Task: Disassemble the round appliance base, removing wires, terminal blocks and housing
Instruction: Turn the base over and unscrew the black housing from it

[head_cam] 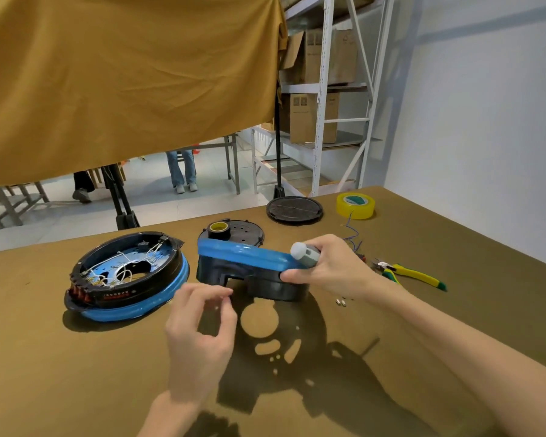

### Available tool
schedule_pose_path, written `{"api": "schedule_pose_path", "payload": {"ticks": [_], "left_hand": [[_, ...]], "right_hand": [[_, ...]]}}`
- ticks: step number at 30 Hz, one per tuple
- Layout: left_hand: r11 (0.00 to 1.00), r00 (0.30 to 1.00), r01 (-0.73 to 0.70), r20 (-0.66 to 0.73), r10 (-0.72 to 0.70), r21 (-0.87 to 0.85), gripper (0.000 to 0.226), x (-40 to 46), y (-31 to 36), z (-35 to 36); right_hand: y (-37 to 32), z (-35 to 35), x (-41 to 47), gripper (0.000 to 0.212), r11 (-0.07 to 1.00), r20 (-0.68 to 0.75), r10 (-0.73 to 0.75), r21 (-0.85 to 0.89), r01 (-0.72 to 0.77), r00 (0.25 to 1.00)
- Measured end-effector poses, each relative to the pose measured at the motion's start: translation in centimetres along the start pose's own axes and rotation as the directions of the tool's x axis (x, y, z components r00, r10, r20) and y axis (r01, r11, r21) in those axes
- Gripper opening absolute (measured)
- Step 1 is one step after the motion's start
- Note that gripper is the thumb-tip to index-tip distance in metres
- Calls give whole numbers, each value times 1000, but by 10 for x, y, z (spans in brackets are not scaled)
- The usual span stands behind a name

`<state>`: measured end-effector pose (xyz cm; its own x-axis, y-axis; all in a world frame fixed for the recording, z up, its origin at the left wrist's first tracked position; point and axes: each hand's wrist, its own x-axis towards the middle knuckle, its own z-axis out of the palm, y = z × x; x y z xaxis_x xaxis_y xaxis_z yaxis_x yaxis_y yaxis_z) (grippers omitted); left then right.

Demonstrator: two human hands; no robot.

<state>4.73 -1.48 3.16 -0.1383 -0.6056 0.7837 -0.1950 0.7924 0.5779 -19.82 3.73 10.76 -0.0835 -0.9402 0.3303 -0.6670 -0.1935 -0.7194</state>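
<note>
A round black base with a blue rim lies open at the table's left, with white wires and red terminal blocks inside. A second black housing with a blue rim is tilted up off the table in the middle. My right hand grips a grey tool handle and clamps the housing's right end, thumb on the black side. My left hand hovers just in front of the housing with fingers curled and thumb and forefinger tips close together. Whether anything small sits between them is unclear.
A black tape roll sits on a black perforated plate behind the housing. A black ribbed disc, yellow tape, loose thin wires, yellow-green pliers and small white parts lie to the right.
</note>
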Motion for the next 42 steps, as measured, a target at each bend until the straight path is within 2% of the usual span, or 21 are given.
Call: {"api": "schedule_pose_path", "payload": {"ticks": [2, 5, 7, 13, 16, 24, 30, 32, 34, 38, 42], "left_hand": [[989, 985, 141, 110, -135, -46, 12, -8, 1, 10], [889, 890, 434, 222, -398, -146, 20, -10, 6, 31], [832, 860, 501, 241, -449, -239, 22, -4, 12, 44], [770, 865, 501, 258, -430, -396, 37, 7, 36, 65], [749, 856, 514, 299, -421, -418, 46, 13, 41, 68], [751, 863, 492, 362, -353, -440, 52, 35, 53, 71], [750, 864, 486, 375, -336, -448, 51, 38, 56, 76], [760, 873, 474, 347, -341, -445, 48, 38, 57, 79], [750, 877, 481, 259, -406, -454, 39, 36, 58, 80], [665, 798, 535, 54, -600, -521, 15, 34, 55, 76], [639, 757, 550, -2, -653, -538, 18, 30, 49, 58]], "right_hand": [[-2, -3, 7, 18, 997, -48, 56, 61, -53, 997], [-2, -9, 16, 28, 987, -86, 144, 82, -137, 986], [1, -12, 19, 26, 979, -87, 186, 106, -177, 979], [3, -22, 24, 42, 954, -98, 289, 117, -277, 952], [2, -30, 29, 49, 931, -116, 357, 120, -343, 927], [-6, -56, 37, 39, 890, -8, 417, 204, -407, 909], [-4, -63, 32, 41, 879, 28, 422, 231, -417, 906], [-5, -62, 31, 41, 883, 3, 424, 221, -415, 905], [-7, -55, 29, 42, 903, -71, 406, 188, -387, 911], [-14, -27, 25, 46, 966, -220, 259, 61, -252, 941], [-33, -4, 28, 43, 965, -302, 163, -148, -215, 939]]}}
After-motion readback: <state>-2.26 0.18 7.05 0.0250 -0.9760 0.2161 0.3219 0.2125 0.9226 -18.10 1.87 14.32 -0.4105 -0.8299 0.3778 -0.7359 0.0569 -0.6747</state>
